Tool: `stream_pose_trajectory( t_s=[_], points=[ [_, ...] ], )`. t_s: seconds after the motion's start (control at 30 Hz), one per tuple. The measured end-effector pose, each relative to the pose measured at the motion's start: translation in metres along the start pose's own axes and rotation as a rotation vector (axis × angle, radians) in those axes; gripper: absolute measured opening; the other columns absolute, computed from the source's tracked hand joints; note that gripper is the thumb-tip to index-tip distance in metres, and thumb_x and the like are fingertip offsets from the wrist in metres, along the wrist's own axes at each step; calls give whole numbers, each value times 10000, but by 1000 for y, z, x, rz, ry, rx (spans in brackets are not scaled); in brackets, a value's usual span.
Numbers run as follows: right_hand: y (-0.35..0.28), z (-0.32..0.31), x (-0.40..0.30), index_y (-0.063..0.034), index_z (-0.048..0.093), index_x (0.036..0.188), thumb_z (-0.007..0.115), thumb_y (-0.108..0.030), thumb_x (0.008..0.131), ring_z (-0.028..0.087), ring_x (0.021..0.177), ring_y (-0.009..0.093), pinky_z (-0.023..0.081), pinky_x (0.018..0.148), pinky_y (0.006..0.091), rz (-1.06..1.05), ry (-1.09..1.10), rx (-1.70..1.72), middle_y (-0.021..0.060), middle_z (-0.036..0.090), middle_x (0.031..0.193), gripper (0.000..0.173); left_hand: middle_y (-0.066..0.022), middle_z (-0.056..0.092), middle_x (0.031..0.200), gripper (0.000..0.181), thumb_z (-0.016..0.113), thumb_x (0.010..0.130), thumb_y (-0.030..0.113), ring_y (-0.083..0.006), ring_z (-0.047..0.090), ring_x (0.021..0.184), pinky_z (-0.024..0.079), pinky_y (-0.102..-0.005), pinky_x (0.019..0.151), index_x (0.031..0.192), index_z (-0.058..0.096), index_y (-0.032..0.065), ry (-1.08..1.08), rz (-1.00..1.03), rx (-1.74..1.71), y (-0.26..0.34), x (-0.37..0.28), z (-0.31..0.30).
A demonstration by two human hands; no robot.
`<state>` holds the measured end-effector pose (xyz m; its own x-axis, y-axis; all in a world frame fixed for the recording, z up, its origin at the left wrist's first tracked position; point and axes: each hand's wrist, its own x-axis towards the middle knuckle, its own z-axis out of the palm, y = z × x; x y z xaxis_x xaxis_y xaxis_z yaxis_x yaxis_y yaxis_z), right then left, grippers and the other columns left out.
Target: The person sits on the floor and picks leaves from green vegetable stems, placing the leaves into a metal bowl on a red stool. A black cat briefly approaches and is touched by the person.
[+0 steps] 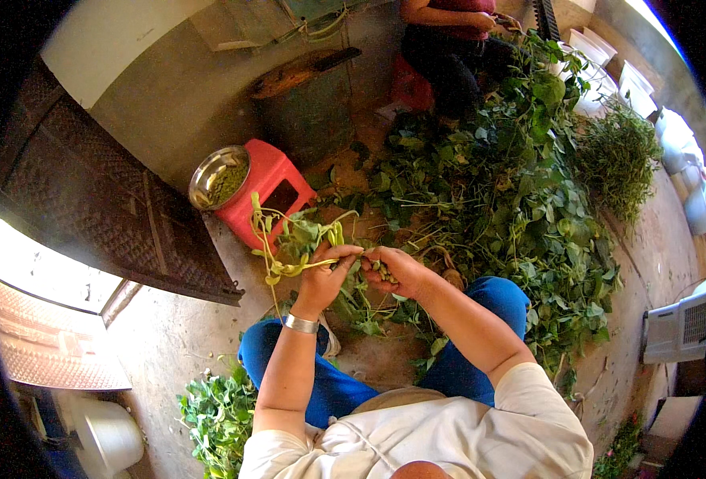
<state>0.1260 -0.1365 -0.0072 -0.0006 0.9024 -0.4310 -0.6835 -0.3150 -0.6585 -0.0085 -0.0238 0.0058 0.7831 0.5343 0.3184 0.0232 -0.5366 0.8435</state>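
My left hand [325, 279] grips a leafy stem with yellow-green bean pods [282, 269], which reaches out to the left. A metal bracelet [301, 324] circles that wrist. Close beside it, my right hand [402, 276] has several small green pods [384, 272] gathered in its curled fingers. Its thumb and fingertip pinch at the left fingertips; what lies between them is too small to tell. Beyond my left hand, a steel bowl [196, 190] partly filled with green pods [228, 183] rests on a red plastic stool [269, 164].
A large heap of uprooted leafy plants [508, 221] spreads across the floor ahead and right. Behind it sits another person [448, 36], hands at some plants. More greenery [221, 413] lies behind me at left. White buckets [634, 90] line the right wall; a metal door [107, 179] stands left.
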Motion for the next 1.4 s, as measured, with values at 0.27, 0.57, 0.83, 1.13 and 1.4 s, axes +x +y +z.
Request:
stream_pose_trajectory(
  t_s=[0.27, 0.57, 0.83, 1.13, 1.4],
  points=[
    [4, -4, 4, -76, 449, 773, 414, -263, 828, 291, 371, 109, 191, 326, 239, 74, -46, 151, 38, 424, 596, 198, -61, 645, 866, 127, 661, 762, 128, -165, 584, 831, 449, -298, 744, 863, 655, 50, -37, -73, -26, 0, -3, -3],
    [4, 16, 2, -102, 411, 782, 394, -224, 849, 331, 456, 103, 218, 380, 243, -173, 95, 38, 18, 396, 607, 141, -80, 613, 907, 196, 599, 823, 160, -169, 557, 870, 434, -310, 753, 982, 593, 45, 21, -375, -164, 13, -5, 10],
    [5, 19, -1, -101, 465, 795, 458, -276, 875, 323, 479, 63, 245, 418, 227, -228, 47, -188, -18, 403, 602, 192, 1, 419, 731, 208, 394, 921, 255, -88, 359, 665, 327, -263, 612, 827, 443, 76, -12, -246, -292, 3, -6, 18],
    [4, 17, 2, -82, 493, 816, 453, -335, 909, 347, 468, 66, 252, 409, 233, -248, 74, -273, -17, 418, 578, 272, 34, 393, 673, 286, 421, 916, 344, -75, 340, 611, 301, -250, 582, 787, 467, 92, 54, -524, -592, 19, -3, 9],
    [-5, 6, -2, -68, 499, 872, 450, -364, 907, 362, 480, 81, 271, 413, 244, -100, 174, -321, 4, 435, 584, 302, 24, 308, 500, 508, 444, 809, 597, -101, 295, 489, 342, -267, 611, 616, 396, 130, 99, -368, -1247, -3, 6, -16]
  ],
)
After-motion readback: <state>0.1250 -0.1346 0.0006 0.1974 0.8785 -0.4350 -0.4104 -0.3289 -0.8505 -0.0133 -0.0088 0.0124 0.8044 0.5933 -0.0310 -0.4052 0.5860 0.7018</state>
